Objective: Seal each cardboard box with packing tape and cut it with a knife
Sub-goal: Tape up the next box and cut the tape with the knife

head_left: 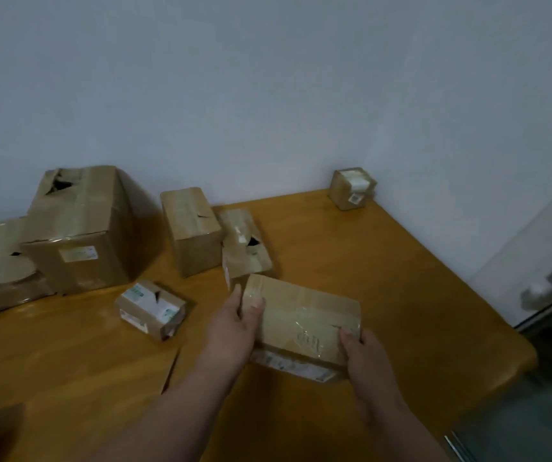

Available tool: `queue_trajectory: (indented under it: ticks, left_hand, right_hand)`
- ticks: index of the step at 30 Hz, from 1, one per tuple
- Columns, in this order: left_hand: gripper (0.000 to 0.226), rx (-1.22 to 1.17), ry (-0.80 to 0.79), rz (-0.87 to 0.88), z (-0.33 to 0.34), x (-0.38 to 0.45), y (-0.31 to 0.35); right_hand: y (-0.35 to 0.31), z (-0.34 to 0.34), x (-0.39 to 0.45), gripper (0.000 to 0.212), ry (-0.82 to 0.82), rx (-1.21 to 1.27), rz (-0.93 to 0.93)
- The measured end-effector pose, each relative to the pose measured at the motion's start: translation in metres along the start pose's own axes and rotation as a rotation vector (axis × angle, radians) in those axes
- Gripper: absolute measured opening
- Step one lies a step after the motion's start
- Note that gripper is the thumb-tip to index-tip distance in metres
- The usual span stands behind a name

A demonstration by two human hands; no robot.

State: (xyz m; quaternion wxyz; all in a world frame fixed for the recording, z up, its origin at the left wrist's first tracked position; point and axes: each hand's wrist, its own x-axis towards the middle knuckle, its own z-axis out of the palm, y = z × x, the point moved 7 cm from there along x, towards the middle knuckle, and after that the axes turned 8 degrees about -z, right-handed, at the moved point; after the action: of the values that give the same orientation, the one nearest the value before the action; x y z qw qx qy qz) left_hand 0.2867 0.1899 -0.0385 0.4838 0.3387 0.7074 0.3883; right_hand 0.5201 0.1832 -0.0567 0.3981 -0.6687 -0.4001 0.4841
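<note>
Both hands held one flat, rectangular cardboard box [304, 323] just above the orange wooden surface [384, 255], probably to turn it or set it down where its seam could be taped. The left hand [234, 323] gripped the far-left corner, thumb on top and fingers curled round the end; the right hand [366, 356] grasped the near-right corner, thumb pressed on the top face. The box's top looked glossy with clear tape already across it, and a printed label ran along its near side. Other boxes stood behind and to the left: a big dented carton [81, 228] with a torn top, a tall upright one [191, 231], a small labelled one [151, 308], all dull brown card. No tape roll or knife could be made out
</note>
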Motion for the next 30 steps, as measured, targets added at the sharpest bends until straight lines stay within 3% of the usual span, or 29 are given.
queue_trajectory:
  ticks: [4, 8, 13, 15, 20, 25, 30]
  left_hand:
    - [0.066, 0.106, -0.059, 0.018, 0.088, 0.012, 0.016]
    - [0.07, 0.091, -0.411, -0.137, 0.161, 0.012, 0.002]
    - [0.08, 0.036, -0.459, -0.164, 0.193, 0.032, 0.002]
    - [0.082, 0.033, -0.465, -0.168, 0.2, 0.041, 0.005]
    - [0.08, 0.01, -0.416, -0.154, 0.224, 0.066, 0.02]
    - [0.083, 0.018, -0.467, -0.128, 0.276, 0.103, 0.046]
    - [0.074, -0.003, -0.376, -0.167, 0.343, 0.166, 0.078]
  right_hand:
    - [0.012, -0.054, 0.041, 0.03, 0.091, 0.056, 0.081]
    - [0.034, -0.07, 0.068, 0.057, -0.013, 0.09, 0.222]
    - [0.038, -0.086, 0.096, 0.107, 0.01, 0.073, 0.209]
    - [0.035, -0.086, 0.108, 0.103, -0.022, 0.046, 0.148]
    - [0.026, -0.088, 0.146, 0.063, -0.116, -0.033, -0.001]
    - [0.013, -0.119, 0.207, 0.065, -0.035, -0.058, -0.058]
    - [-0.01, -0.155, 0.298, 0.064, 0.002, -0.089, -0.092]
